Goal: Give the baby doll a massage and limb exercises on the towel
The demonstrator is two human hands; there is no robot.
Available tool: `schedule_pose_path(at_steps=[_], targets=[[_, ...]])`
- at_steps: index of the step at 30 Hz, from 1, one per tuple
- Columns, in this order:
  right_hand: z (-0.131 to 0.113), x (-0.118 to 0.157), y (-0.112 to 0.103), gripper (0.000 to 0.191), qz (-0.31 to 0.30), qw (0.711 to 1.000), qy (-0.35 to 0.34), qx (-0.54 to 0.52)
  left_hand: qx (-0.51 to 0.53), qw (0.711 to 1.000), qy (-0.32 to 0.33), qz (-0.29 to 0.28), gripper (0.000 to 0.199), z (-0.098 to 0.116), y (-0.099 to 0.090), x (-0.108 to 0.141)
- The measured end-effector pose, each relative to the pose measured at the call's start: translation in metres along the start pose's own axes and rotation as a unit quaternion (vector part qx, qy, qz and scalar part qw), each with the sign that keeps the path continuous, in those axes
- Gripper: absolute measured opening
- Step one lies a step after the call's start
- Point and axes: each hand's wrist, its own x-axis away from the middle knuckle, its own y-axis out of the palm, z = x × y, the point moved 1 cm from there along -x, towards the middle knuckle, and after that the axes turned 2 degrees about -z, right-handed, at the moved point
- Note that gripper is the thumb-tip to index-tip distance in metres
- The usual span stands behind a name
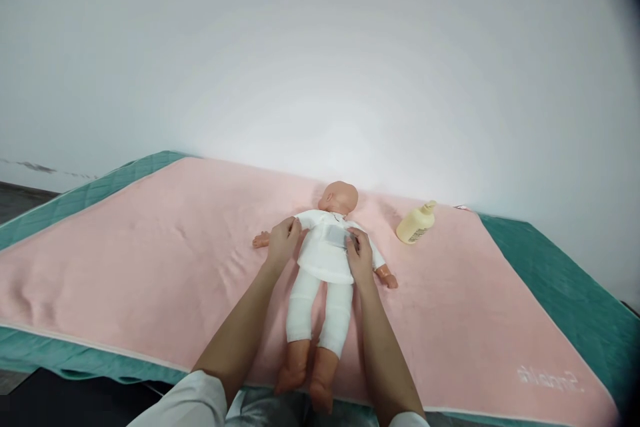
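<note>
A baby doll [325, 253] in a white top and white trousers lies lengthwise in front of me, its bald head at the far end and bare feet towards me. It appears to be face down. My left hand [283, 240] has its fingers pinched together at the top's sleeve, by the shoulder. On the other side, my right hand [361, 253] has curled fingers at the edge of a flat grey rectangular piece [336, 235] lying on the top. The fingers partly hide that edge.
Right of the doll, a pale yellow pump bottle [416, 223] leans on the pink blanket [460, 320]. Beneath is a green quilted mattress cover [565, 287]. A white wall [320, 67] stands directly behind the bed.
</note>
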Motion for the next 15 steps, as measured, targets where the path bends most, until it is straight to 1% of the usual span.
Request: schedule_pose_path(at_steps=[2, 4, 7, 9, 11, 13, 15], targets=[[-0.001, 0.0, -0.001, 0.028, 0.001, 1.0, -0.001, 0.0, -0.001, 0.999, -0.034, 0.027, 0.035, -0.002, -0.007, 0.001], [-0.002, 0.0, -0.002, 0.028, 0.005, 1.0, -0.004, -0.003, 0.01, 0.998, -0.045, 0.048, 0.036, -0.002, -0.013, 0.004], [-0.002, 0.0, -0.006, 0.028, 0.023, 1.0, -0.008, -0.012, -0.003, 0.997, -0.069, 0.042, 0.037, -0.002, -0.017, 0.007], [-0.001, 0.0, -0.008, 0.028, 0.035, 0.999, -0.008, -0.015, -0.056, 0.994, -0.089, 0.021, 0.036, -0.002, -0.018, 0.007], [0.001, 0.0, -0.008, 0.031, 0.047, 0.999, 0.002, -0.019, -0.124, 0.988, -0.093, -0.015, 0.036, -0.003, -0.017, 0.006], [0.002, 0.002, -0.008, 0.038, 0.065, 0.997, 0.023, -0.027, -0.163, 0.981, -0.073, -0.072, 0.041, -0.003, -0.014, 0.005], [0.003, 0.002, -0.007, 0.046, 0.088, 0.995, 0.044, -0.033, -0.157, 0.977, -0.055, -0.133, 0.046, -0.004, -0.009, 0.006]])
